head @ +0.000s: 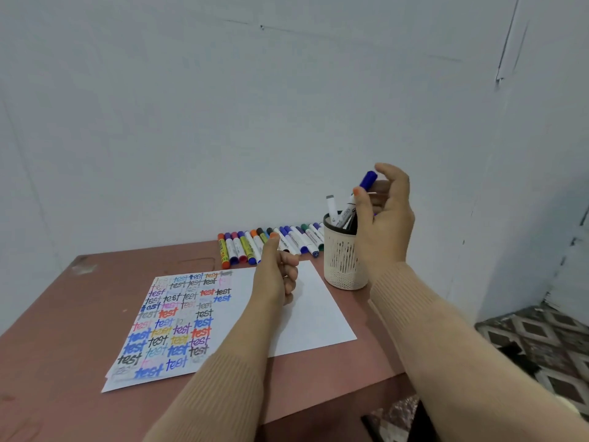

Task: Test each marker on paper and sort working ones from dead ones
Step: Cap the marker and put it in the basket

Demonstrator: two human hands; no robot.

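Table [63, 314]: reddish-brown top, set against a pale wall.
Paper [312, 317]: white sheet lying flat on the table; left half filled with rows of the word "test" in many colours, right half bare.
Row of markers [255, 245]: capped, lying side by side at the table's far edge, beside the wall.
Left hand [280, 275]: above the paper, fingers curled into the palm, thumb raised, nothing held.
Mesh cup [342, 263]: cream, upright, just right of the paper; several markers stand inside.
Blue-capped marker [366, 181]: tilted, lower end in the cup's mouth.
Right hand [387, 218]: grips that marker.
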